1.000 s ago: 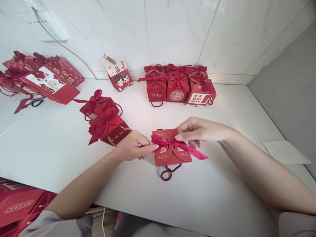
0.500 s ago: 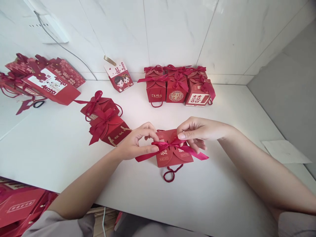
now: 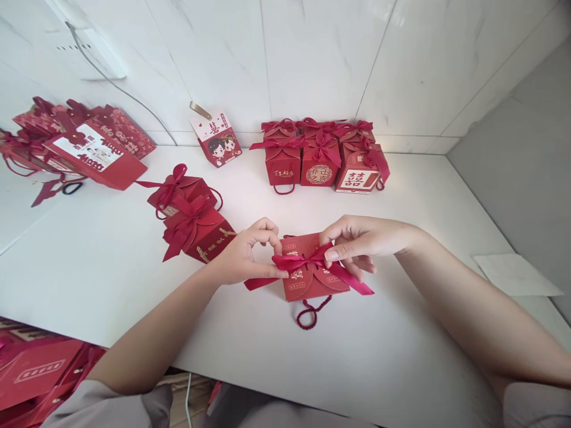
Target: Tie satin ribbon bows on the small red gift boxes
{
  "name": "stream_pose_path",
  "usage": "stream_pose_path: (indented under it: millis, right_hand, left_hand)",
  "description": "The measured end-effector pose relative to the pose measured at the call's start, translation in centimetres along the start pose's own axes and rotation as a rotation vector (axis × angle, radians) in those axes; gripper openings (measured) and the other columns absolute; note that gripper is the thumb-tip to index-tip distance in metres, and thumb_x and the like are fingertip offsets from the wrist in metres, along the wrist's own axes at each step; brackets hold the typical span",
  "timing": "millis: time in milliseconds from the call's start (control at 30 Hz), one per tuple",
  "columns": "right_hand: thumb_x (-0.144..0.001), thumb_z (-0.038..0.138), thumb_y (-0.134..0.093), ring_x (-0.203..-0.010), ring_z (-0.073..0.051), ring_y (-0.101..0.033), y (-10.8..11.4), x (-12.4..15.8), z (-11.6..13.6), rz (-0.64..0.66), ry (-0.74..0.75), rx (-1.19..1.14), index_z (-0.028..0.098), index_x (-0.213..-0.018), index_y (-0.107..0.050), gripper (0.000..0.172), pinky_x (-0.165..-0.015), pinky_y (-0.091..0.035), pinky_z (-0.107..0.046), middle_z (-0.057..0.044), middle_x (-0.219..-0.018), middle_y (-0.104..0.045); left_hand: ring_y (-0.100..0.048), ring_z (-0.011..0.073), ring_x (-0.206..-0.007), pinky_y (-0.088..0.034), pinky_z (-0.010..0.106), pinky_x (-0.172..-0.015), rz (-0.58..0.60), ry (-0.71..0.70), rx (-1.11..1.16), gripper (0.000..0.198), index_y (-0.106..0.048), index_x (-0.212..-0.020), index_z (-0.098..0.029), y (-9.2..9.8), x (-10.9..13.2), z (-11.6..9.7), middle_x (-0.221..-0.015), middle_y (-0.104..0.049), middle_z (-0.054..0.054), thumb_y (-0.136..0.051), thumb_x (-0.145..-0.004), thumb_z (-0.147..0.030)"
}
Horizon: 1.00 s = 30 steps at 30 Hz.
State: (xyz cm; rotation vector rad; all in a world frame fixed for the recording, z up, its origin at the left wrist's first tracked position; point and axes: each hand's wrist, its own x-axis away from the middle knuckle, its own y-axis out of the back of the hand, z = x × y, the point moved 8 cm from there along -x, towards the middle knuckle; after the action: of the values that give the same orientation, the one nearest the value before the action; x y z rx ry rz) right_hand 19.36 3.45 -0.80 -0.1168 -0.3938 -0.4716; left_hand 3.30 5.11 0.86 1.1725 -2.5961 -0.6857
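**A red ribbon (image 3: 297,262) pinched from both sides**

I work at a white tabletop (image 3: 379,356) that runs back to a wall of pale, grey-veined tiles (image 3: 330,59). A grey panel (image 3: 513,137) rises on my right; at the far left a cable (image 3: 120,90) droops down from a white wall plate (image 3: 107,62).

The red box (image 3: 314,291) lies low and flat on the tabletop, right in front of me. Its curved flaps meet at the middle and carry pale characters. The ribbon goes through slits there and is tied in a bow, both tails hanging past the sides. A dark red cord (image 3: 307,319) loops out from the near edge.

My left hand (image 3: 241,255) has thumb and index closed on the left loop; my right hand (image 3: 370,241) has its thumb and index clamped on the right loop. The right one hides the box's far right corner.

Just beside my left hand, which overlaps the nearer one, stand two ribbon-tied boxes (image 3: 214,239). By the wall are a tight cluster of boxes (image 3: 319,172), a carton with cartoon figures (image 3: 217,145) and, far left, a heap of red packages (image 3: 96,151). A pale sheet (image 3: 513,273) lies to the right.
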Motion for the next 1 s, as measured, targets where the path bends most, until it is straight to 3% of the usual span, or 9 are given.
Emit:
stream_pose_path:
  millis: [233, 367, 467, 533, 633, 733, 800, 900, 1000]
  right_hand:
    - [-0.087, 0.05, -0.062, -0.036, -0.007, -0.051, 0.0, -0.1, 0.2, 0.006, 0.019, 0.011, 0.015, -0.085, -0.061, 0.035, -0.038, -0.04, -0.018, 0.002, -0.051, -0.065]
    - [-0.09, 0.049, -0.058, -0.039, -0.006, -0.043, -0.2, 0.0, 1.2, -0.005, 0.102, 0.058, 0.014, -0.087, -0.064, 0.036, -0.04, -0.035, -0.019, 0.003, -0.051, -0.06]
    - [-0.089, 0.047, -0.06, -0.051, -0.006, -0.045, 0.2, 0.4, 2.2, -0.106, 0.164, 0.138, 0.014, -0.084, -0.066, 0.033, -0.049, -0.037, -0.021, 0.002, -0.062, -0.058]
    - [-0.089, 0.045, -0.061, -0.059, -0.008, -0.046, 0.4, 0.7, 2.8, -0.185, 0.199, 0.187, 0.015, -0.08, -0.065, 0.032, -0.055, -0.038, -0.022, 0.002, -0.068, -0.057]
    - [-0.09, 0.044, -0.059, -0.054, -0.007, -0.042, 0.3, 0.7, 2.9, -0.212, 0.186, 0.226, 0.016, -0.078, -0.063, 0.031, -0.051, -0.033, -0.021, 0.004, -0.064, -0.053]
    - [-0.091, 0.047, -0.056, -0.05, -0.008, -0.043, 0.1, 0.7, 2.7, -0.205, 0.159, 0.196, 0.018, -0.088, -0.059, 0.029, -0.046, -0.033, -0.021, 0.004, -0.063, -0.054]
    - [-0.089, 0.049, -0.058, -0.054, -0.009, -0.046, 0.5, 1.3, 3.1, -0.283, 0.179, 0.209, 0.02, -0.096, -0.054, 0.03, -0.046, -0.035, -0.021, 0.003, -0.07, -0.057]
    - [-0.087, 0.049, -0.061, -0.054, -0.009, -0.041, 0.9, 2.9, 4.2, -0.446, 0.193, 0.415, 0.021, -0.084, -0.051, 0.03, -0.046, -0.031, -0.022, 0.004, -0.066, -0.052]
    - [-0.089, 0.048, -0.057, -0.048, -0.009, -0.034, 0.0, 4.2, 5.2, -0.472, 0.172, 0.68, 0.02, -0.069, -0.05, 0.035, -0.045, -0.024, -0.024, 0.004, -0.056, -0.044]
  left_hand:
    - [-0.044, 0.0285, -0.131, -0.034, 0.047, -0.113, 0.02, -0.092, 0.174, 0.017, -0.07, -0.082, -0.021, -0.4, -0.1, 0.0, -0.132, -0.049, 0.009, -0.08, -0.07, -0.029]
    - [-0.048, 0.0313, -0.13, -0.037, 0.05, -0.111, 0.083, -0.152, 0.261, 0.018, -0.073, -0.084, -0.023, -1.0, 0.1, -0.6, -0.14, -0.047, 0.009, -0.079, -0.071, -0.034]
    - [-0.047, 0.0321, -0.13, -0.036, 0.051, -0.111, 0.102, -0.145, 0.277, 0.023, -0.07, -0.078, -0.02, -1.3, 0.2, -0.8, -0.139, -0.048, 0.011, -0.071, -0.078, -0.043]
    - [-0.049, 0.0308, -0.128, -0.037, 0.051, -0.11, 0.065, -0.124, 0.268, 0.025, -0.064, -0.075, -0.018, -1.3, 0.2, -0.8, -0.136, -0.051, 0.011, -0.068, -0.081, -0.043]
    - [-0.05, 0.0286, -0.126, -0.038, 0.05, -0.108, -0.005, -0.103, 0.232, 0.022, -0.058, -0.083, -0.019, -1.1, 0.2, -0.7, -0.132, -0.054, 0.012, -0.069, -0.081, -0.038]
    - [-0.051, 0.0281, -0.125, -0.042, 0.048, -0.105, -0.028, -0.095, 0.26, 0.02, -0.059, -0.086, -0.019, -1.2, 0.2, -0.4, -0.131, -0.055, 0.012, -0.069, -0.081, -0.036]
    - [-0.052, 0.0283, -0.126, -0.044, 0.047, -0.104, -0.041, -0.108, 0.323, 0.017, -0.064, -0.084, -0.019, -1.2, 0.1, -0.1, -0.132, -0.054, 0.012, -0.068, -0.083, -0.035]
    - [-0.047, 0.0308, -0.132, -0.044, 0.049, -0.106, 0.006, -0.177, 0.43, 0.021, -0.073, -0.089, -0.022, -1.4, 0.1, -0.2, -0.136, -0.052, 0.011, -0.061, -0.088, -0.039]
    - [-0.041, 0.033, -0.137, -0.043, 0.052, -0.108, 0.083, -0.244, 0.41, 0.029, -0.073, -0.108, -0.028, -1.8, 0.4, -1.0, -0.144, -0.047, 0.009, -0.056, -0.09, -0.044]
